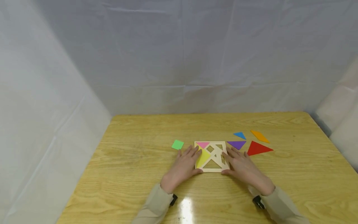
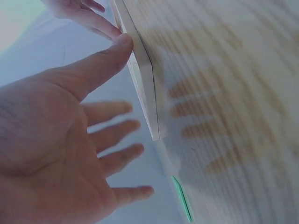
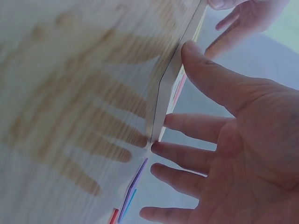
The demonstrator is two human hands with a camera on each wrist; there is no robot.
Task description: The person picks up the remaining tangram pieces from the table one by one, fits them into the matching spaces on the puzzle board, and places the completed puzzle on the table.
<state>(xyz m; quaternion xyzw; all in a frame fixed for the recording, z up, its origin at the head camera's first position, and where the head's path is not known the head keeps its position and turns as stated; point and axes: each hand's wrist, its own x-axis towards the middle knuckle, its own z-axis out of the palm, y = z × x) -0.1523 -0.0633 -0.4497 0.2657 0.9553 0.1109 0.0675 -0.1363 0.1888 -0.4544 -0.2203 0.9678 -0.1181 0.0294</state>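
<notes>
A pale wooden tangram board (image 1: 211, 170) lies flat on the table between both hands. Set in it are a yellow triangle (image 1: 204, 156) on the left side and a small pink triangle (image 1: 203, 145) at the far left corner; several cut-outs show the tabletop. My left hand (image 1: 183, 165) rests at the board's left side, fingers straight and spread over part of the yellow triangle. Its thumb (image 2: 122, 43) touches the near edge. At the right side, my right hand (image 1: 243, 166) has its thumb at the near edge and straight fingertips (image 3: 170, 120) against the right edge.
Left of the board lies a green square (image 1: 177, 144). To its right are a purple triangle (image 1: 237, 144), a small blue triangle (image 1: 240, 135), an orange parallelogram (image 1: 260, 136) and a red triangle (image 1: 258, 148). White sheeting (image 1: 179, 62) hangs behind the wooden table (image 1: 134, 174).
</notes>
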